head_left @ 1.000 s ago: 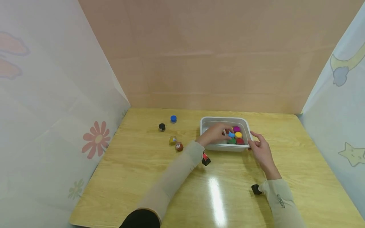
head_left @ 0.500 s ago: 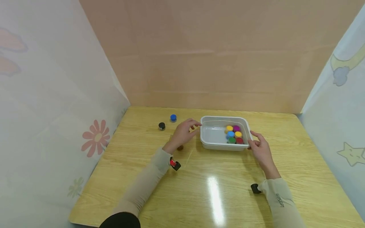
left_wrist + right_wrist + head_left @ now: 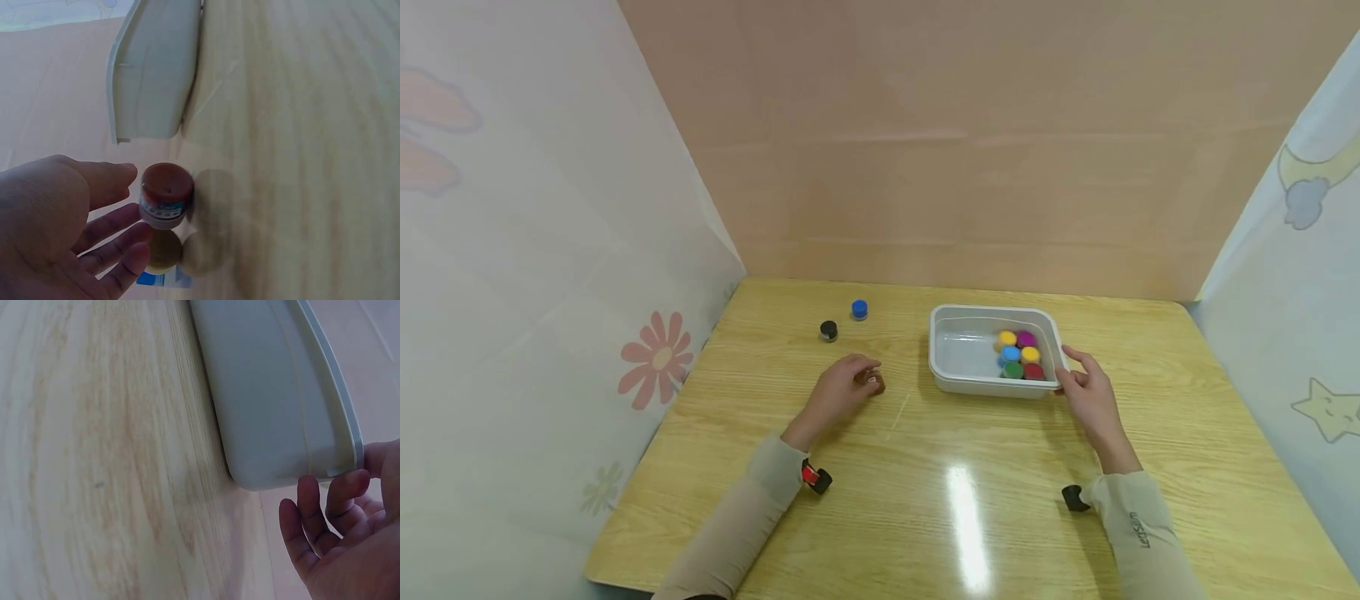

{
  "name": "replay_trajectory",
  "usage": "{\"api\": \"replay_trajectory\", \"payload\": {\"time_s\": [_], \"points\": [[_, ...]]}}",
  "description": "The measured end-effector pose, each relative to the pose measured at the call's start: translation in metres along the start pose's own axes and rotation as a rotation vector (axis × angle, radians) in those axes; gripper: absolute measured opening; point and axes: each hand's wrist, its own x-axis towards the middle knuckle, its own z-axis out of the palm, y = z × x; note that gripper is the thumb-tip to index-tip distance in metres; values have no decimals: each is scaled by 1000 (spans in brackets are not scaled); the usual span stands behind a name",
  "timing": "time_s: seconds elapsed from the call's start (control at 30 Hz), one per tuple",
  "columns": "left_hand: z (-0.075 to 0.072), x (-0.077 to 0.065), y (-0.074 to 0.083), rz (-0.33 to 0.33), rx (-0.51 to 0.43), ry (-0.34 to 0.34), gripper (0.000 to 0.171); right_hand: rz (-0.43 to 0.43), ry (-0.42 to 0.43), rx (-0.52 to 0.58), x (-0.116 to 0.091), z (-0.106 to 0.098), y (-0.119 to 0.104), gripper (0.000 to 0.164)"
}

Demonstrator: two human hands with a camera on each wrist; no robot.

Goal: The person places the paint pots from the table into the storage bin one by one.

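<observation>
My left hand (image 3: pixel 835 393) is low over the table, thumb and fingers spread around a small brown-lidded paint jar (image 3: pixel 878 384). In the left wrist view, the fingertips come right up to the side of this labelled jar (image 3: pixel 167 194), and the thumb stands apart from it. A yellow jar (image 3: pixel 164 253) lies just beyond; the hand hides it in the head view. My right hand (image 3: pixel 1092 404) grips the right end of a white plastic tray (image 3: pixel 955 385), thumb at the rim and fingers below, as the right wrist view of the tray wall (image 3: pixel 269 400) shows.
Several jars with coloured lids, among them a green one (image 3: pixel 1012 370) and a purple one (image 3: pixel 1026 338), sit in the tray's right part. A black-lidded jar (image 3: pixel 828 331) and a blue-lidded jar (image 3: pixel 860 309) stand at the back left of the wooden table (image 3: pixel 895 500).
My left hand has come out of the tray and moved left and down to the brown jar. A light-blue-lidded jar shows in the tray where that hand was. The right hand stays put.
</observation>
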Motion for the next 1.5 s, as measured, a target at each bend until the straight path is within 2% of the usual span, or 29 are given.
{"api": "replay_trajectory", "payload": {"time_s": [0.17, 0.37, 0.63, 0.83, 1.03, 1.23, 1.4, 1.5], "points": [[8, -4, 1, -15, 12, -26, 39, -3, -2, 1, 0, -1, -1, 58], [10, -6, 3, -59, -42, -36, 35, -2, -15, -6, 0, 0, 1, 58], [11, -5, 1, -5, -57, -64, 28, -22, -8, 0, -1, -1, -3, 58], [7, -3, 2, -4, -235, -42, 31, -29, -7, 23, -2, 0, -4, 57], [-6, 4, 13, -20, -391, 2, 35, -28, -3, 25, -2, 0, -3, 57], [-14, 12, 21, -42, -601, 54, 31, -28, -5, 26, -2, -1, -2, 58], [-17, 17, 27, 10, -766, 45, 29, -19, -2, 21, -2, 0, -2, 58], [-19, 19, 31, 61, -775, 16, 33, -12, -1, 12, -3, 0, -2, 58]]}}
